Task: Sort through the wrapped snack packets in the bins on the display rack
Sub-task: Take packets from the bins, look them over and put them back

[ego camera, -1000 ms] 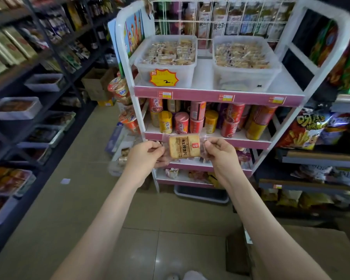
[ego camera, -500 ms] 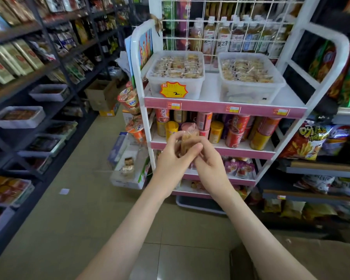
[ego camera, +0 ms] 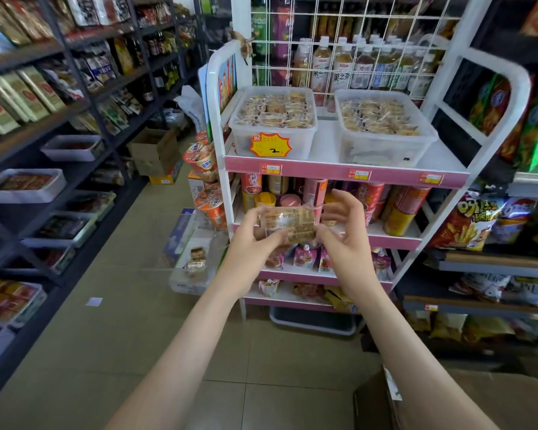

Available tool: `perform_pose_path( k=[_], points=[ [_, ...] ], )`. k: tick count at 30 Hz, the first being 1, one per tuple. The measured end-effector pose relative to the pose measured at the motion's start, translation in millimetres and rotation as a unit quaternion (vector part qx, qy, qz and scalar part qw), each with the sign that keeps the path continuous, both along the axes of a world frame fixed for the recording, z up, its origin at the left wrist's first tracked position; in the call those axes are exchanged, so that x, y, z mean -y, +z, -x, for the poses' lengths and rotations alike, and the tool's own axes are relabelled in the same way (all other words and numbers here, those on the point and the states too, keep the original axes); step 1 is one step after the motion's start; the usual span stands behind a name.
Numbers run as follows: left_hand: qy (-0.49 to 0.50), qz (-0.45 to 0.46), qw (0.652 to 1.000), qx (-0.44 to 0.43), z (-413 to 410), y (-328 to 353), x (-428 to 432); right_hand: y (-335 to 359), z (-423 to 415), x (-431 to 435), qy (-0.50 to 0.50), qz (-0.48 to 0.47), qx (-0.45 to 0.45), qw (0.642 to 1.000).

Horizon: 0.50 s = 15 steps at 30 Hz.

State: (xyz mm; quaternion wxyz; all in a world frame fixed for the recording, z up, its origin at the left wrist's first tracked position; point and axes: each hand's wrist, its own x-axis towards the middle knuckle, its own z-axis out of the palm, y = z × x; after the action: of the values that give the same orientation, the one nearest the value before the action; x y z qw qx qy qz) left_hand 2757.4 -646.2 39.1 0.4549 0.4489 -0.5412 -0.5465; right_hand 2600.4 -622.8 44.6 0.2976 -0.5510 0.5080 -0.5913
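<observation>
Left hand (ego camera: 246,243) pinches clear-wrapped tan biscuit packet (ego camera: 288,226), right hand (ego camera: 343,234) spread beside it: slick film could slip from one-handed grip.

light: even, indoor, bright | edges: wide-angle bowing | blur: slight, periphery soft

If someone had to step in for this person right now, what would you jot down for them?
Left grip: holds one wrapped packet up in front of the rack.
Right grip: at the packet's right end, fingers loosely spread; I cannot tell whether it pinches the wrapper.
Bins: left bin and right bin sit on the top shelf, and both hold many packets.
Done: one packet is out and in hand.
Left: place it in a bin, then go through the rest.
</observation>
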Motion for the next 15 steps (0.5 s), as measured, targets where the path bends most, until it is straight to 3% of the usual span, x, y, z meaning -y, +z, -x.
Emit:
perform_pose_path(
  k=[2,5,8,15],
  points=[
    [-0.011,-0.032,0.999,-0.041,-3,-2,1,-4,8,7,-0.023,-0.065,-0.018,0.997],
    [-0.022,-0.065,0.991,-0.116,-8,-2,-1,-8,12,11,0.031,-0.151,0.062,0.986],
    [-0.038,-0.082,0.983,-0.161,-13,-2,-2,-8,10,12,0.032,-0.147,0.086,0.985],
    [-0.028,-0.079,0.983,-0.165,-16,-3,-4,-7,9,15,0.034,-0.136,0.179,0.974]
  ],
)
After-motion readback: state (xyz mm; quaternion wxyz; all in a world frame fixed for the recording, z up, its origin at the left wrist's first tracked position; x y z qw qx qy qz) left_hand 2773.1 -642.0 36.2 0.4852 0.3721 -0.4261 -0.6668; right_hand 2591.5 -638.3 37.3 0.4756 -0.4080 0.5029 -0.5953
